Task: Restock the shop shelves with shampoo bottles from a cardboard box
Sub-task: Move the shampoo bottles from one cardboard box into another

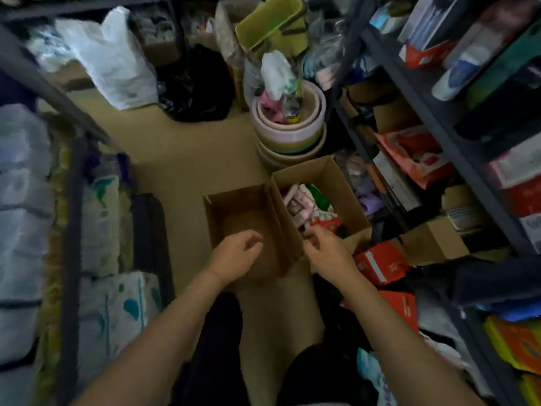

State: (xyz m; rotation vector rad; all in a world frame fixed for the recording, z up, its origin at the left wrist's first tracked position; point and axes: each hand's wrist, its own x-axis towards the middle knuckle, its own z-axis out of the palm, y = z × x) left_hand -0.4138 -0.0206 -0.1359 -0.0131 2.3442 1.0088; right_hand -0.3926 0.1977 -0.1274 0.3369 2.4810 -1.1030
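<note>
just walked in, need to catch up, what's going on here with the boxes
A person stands in a cluttered shop aisle over two open cardboard boxes on the floor. The left box looks empty; the right box holds mixed packaged goods. The left hand hovers over the empty box holding nothing. The right hand reaches at the right box's near edge; nothing lifted yet.

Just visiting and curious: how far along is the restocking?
One cardboard box looks emptied. The left hand hovers over it holding nothing; the right hand reaches at the second box's edge. That box's packaged goods remain to be shelved.
</note>
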